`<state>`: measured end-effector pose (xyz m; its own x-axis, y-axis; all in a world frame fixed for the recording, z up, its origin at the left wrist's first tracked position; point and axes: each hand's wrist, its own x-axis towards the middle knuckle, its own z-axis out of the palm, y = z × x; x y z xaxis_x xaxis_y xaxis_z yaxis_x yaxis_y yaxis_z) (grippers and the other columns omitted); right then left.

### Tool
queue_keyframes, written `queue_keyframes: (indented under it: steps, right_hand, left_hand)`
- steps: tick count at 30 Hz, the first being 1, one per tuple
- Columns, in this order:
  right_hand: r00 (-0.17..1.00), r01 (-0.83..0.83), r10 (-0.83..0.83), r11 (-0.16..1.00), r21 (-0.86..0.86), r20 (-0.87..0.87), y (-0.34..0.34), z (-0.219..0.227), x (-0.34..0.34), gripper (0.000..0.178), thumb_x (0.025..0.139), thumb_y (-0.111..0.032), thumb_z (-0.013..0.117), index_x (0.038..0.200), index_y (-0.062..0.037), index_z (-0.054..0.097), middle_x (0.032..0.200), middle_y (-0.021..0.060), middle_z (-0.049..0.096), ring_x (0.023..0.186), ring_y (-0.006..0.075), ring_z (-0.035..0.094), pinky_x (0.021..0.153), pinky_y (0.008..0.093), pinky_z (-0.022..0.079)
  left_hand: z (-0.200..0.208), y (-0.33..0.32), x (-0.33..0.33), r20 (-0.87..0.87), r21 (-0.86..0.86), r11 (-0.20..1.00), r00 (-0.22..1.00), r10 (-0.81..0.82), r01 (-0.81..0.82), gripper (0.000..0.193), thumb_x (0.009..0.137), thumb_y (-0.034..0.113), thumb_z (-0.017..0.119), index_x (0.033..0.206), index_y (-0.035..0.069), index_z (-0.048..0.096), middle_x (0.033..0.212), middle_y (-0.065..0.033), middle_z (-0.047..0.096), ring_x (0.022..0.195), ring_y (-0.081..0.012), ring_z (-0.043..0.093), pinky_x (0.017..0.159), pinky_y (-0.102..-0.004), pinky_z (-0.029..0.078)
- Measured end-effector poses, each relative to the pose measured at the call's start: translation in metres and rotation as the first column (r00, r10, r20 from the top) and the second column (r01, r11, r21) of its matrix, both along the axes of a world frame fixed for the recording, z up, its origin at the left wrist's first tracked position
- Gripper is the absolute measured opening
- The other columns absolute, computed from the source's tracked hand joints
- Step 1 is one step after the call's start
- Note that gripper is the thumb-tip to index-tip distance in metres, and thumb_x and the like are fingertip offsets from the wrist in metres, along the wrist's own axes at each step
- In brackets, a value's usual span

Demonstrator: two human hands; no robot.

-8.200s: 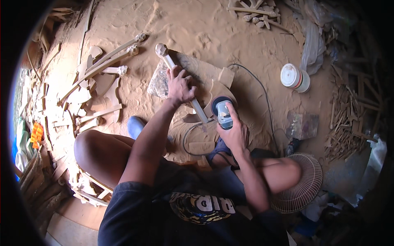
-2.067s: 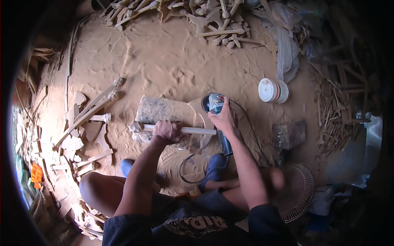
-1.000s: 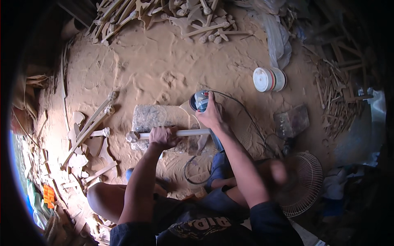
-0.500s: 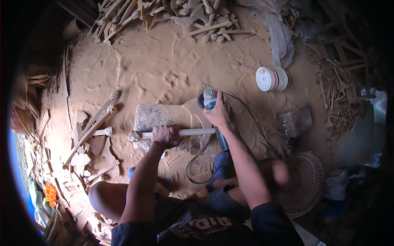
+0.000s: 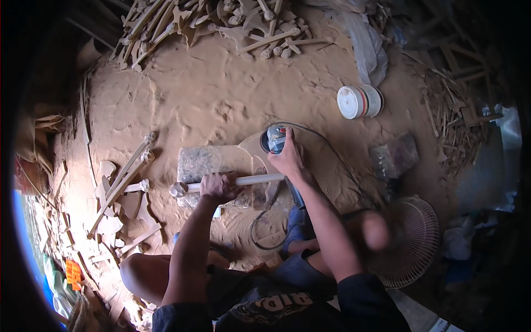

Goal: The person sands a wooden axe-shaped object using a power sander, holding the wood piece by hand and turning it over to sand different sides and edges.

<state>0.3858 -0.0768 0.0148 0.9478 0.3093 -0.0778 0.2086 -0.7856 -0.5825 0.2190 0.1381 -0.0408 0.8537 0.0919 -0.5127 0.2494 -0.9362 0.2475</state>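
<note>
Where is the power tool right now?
In the head view, the power tool is near the middle, in the right hand, its head pictured just above the right end of the pale rod.

The rod [image 5: 260, 180] lies across the block [image 5: 203, 159], its knob at the left edge; the grinder [image 5: 276, 141] is just beside the block's right end. Left of the block, loose pieces [image 5: 120, 188]; beyond it, a heap [image 5: 269, 41]; right and beyond, a bucket [image 5: 360, 102]; right and nearer, a fan [image 5: 417, 238].
</note>
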Motion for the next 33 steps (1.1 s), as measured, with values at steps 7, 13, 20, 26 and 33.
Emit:
queue_keyframes:
  steps: [7, 13, 20, 26, 33]
  right_hand:
    - [0.98, 0.145, -0.159, 0.982, -0.123, -0.117, -0.029, 0.02, 0.047, 0.084, 0.078, -0.029, 0.081, 0.151, -0.0116, 0.043, 0.118, 0.0292, 0.073, 0.111, 0.0479, 0.073, 0.095, 0.0571, 0.059]
    - [0.974, 0.063, -0.109, 0.973, -0.224, -0.199, -0.019, 0.038, 0.082, 0.09, 0.075, -0.037, 0.083, 0.15, -0.0064, 0.045, 0.131, 0.0281, 0.07, 0.122, 0.046, 0.069, 0.104, 0.0523, 0.056]
    - [0.948, -0.066, -0.055, 0.929, -0.363, -0.313, 0.014, 0.048, 0.1, 0.098, 0.068, -0.034, 0.083, 0.154, -0.0061, 0.044, 0.138, 0.0277, 0.068, 0.129, 0.044, 0.067, 0.108, 0.0494, 0.054]
    - [0.93, -0.213, 0.044, 0.873, -0.439, -0.364, 0.065, 0.078, 0.078, 0.106, 0.071, -0.033, 0.08, 0.163, -0.004, 0.036, 0.145, 0.0281, 0.065, 0.135, 0.0425, 0.065, 0.112, 0.0477, 0.053]
    - [0.911, -0.331, 0.185, 0.862, -0.385, -0.369, 0.091, 0.078, 0.051, 0.105, 0.074, -0.034, 0.081, 0.165, -0.0083, 0.035, 0.145, 0.0277, 0.066, 0.134, 0.0441, 0.065, 0.113, 0.0483, 0.053]
  left_hand:
    - [0.023, 0.003, 0.005, -0.009, -0.045, 0.999, 1.0, -0.015, 0.014, 0.066, 0.091, 0.084, 0.06, 0.127, 0.03, 0.076, 0.108, -0.0153, 0.078, 0.108, -0.0358, 0.075, 0.095, -0.0517, 0.056]
    - [0.038, 0.007, 0.003, 0.055, 0.021, 0.998, 0.996, -0.068, 0.067, 0.056, 0.096, 0.077, 0.06, 0.12, 0.03, 0.076, 0.099, -0.0125, 0.08, 0.099, -0.0345, 0.078, 0.086, -0.05, 0.06]
    - [0.034, 0.008, 0.003, -0.032, -0.003, 0.999, 0.998, -0.054, 0.054, 0.065, 0.091, 0.085, 0.06, 0.117, 0.029, 0.078, 0.104, -0.0146, 0.079, 0.104, -0.0331, 0.077, 0.09, -0.0501, 0.059]
    - [0.026, 0.015, -0.006, 0.028, -0.009, 0.999, 0.999, -0.042, 0.042, 0.063, 0.091, 0.083, 0.061, 0.117, 0.028, 0.077, 0.098, -0.014, 0.08, 0.095, -0.0359, 0.078, 0.084, -0.0507, 0.061]
    - [0.038, 0.01, 0.004, 0.001, -0.003, 0.997, 0.997, -0.073, 0.073, 0.062, 0.092, 0.082, 0.061, 0.109, 0.025, 0.08, 0.097, -0.0116, 0.081, 0.095, -0.0331, 0.079, 0.084, -0.0486, 0.061]
